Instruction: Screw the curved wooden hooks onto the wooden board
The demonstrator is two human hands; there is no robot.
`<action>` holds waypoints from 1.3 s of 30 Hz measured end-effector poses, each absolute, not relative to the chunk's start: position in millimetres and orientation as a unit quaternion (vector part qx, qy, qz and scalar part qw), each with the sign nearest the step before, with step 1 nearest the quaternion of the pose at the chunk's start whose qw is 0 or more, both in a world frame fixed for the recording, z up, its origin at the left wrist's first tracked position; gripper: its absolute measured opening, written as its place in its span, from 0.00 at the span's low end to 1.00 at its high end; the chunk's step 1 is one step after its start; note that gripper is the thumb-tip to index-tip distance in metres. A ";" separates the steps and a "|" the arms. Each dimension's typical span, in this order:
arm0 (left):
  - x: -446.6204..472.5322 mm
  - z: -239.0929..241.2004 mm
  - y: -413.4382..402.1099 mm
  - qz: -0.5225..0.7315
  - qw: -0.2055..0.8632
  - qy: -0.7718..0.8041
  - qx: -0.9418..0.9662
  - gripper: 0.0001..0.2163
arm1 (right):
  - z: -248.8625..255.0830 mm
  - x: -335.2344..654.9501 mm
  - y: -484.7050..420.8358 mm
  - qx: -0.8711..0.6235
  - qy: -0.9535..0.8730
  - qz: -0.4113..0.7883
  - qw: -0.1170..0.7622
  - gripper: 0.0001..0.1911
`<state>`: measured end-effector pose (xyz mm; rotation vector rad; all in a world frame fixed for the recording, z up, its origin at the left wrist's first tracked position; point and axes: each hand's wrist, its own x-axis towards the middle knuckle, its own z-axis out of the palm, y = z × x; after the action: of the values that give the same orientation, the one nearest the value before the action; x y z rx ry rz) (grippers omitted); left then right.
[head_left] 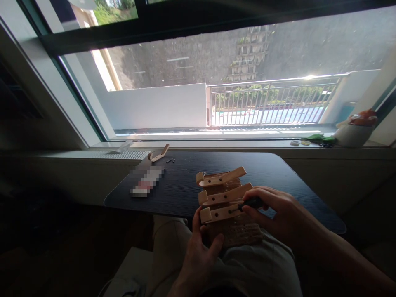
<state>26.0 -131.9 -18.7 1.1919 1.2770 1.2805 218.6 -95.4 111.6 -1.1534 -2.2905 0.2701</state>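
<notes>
**Right hand sets screwdriver to the nearest wooden hook**

Taking the rough brown wooden-looking board point(244, 235) as my clock centre, I see it tilted over the lap, its far end reaching above the near edge of the dark wood-grained counter point(182, 187); from here I cannot tell whether it touches.

My left hand point(199, 247), at 7 o'clock, grasps the board, thumb across its face and fingers at its left edge beside the nearest pale curved wooden hook point(208, 215). My right hand point(275, 208), at 3 o'clock, pinches a black-handled screwdriver point(253, 202), whose shaft points to 9 o'clock and meets that hook at the rightmost of its two dark spots.

Further toward 12 o'clock on the board, I have a middle pale wooden hook point(227, 196) and a far pale wooden hook point(230, 176), roughly parallel, each with two dark spots as well.

Out at 10 o'clock, a loose pale wooden hook point(159, 156) lies near the counter's far left corner, with small metal screws point(170, 160) just beside it. Between 9 and 10 o'clock is a pixelated pale packet point(147, 182). At 2 o'clock, a rounded white pot point(352, 135) stands on the windowsill point(262, 144).
</notes>
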 end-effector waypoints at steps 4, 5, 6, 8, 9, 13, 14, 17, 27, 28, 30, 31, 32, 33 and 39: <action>25.4 -18.6 -132.7 0.516 0.464 0.530 0.487 0.37 | 113.2 216.6 -94.9 -0.430 -0.854 0.097 0.278 0.08; 25.1 -19.0 -132.6 0.515 0.462 0.533 0.488 0.37 | 113.8 215.7 -95.0 -0.428 -0.855 0.097 0.275 0.08; 24.7 -19.4 -132.4 0.514 0.460 0.535 0.488 0.37 | 114.4 214.8 -95.0 -0.426 -0.857 0.097 0.272 0.08; 24.1 -20.1 -131.5 0.512 0.458 0.541 0.486 0.38 | 115.9 212.9 -94.6 -0.424 -0.860 0.098 0.268 0.08; 24.0 -20.2 -130.8 0.511 0.459 0.541 0.485 0.38 | 116.8 211.9 -94.0 -0.424 -0.860 0.097 0.266 0.08; 23.6 -16.9 -125.5 0.505 0.463 0.537 0.493 0.38 | 121.9 208.3 -86.5 -0.439 -0.861 0.094 0.240 0.08; 23.0 -15.0 -123.7 0.494 0.458 0.544 0.500 0.37 | 123.9 207.3 -83.2 -0.443 -0.862 0.093 0.228 0.08; 16.8 -7.1 -119.4 0.429 0.411 0.594 0.543 0.37 | 131.8 203.5 -71.4 -0.439 -0.874 0.095 0.188 0.09; -12.3 62.1 -125.7 0.410 -0.082 0.496 0.762 0.04 | 157.6 193.9 -42.2 -0.365 -0.920 0.115 0.082 0.10; -8.0 73.0 -122.2 0.375 -0.079 0.481 0.788 0.04 | 160.8 193.0 -40.9 -0.358 -0.924 0.117 0.068 0.10; 2.5 91.0 -111.9 0.302 -0.063 0.464 0.830 0.05 | 168.1 190.2 -39.4 -0.350 -0.929 0.116 0.036 0.10; 7.9 97.3 -105.9 0.264 -0.054 0.464 0.844 0.05 | 171.8 188.4 -39.2 -0.348 -0.930 0.113 0.019 0.09; 12.8 101.6 -99.8 0.227 -0.047 0.460 0.857 0.05 | 175.4 186.4 -39.1 -0.349 -0.931 0.108 0.004 0.09; 17.1 104.1 -94.1 0.190 -0.041 0.457 0.868 0.05 | 178.5 184.5 -39.0 -0.350 -0.931 0.101 -0.012 0.09; 27.7 98.3 -74.0 0.078 -0.042 0.471 0.878 0.08 | 185.6 177.9 -40.5 -0.354 -0.929 0.054 -0.092 0.10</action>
<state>27.7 -74.0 98.3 2.8336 1.5201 0.2504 177.9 -40.5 185.6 -1.1823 -3.1033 0.1820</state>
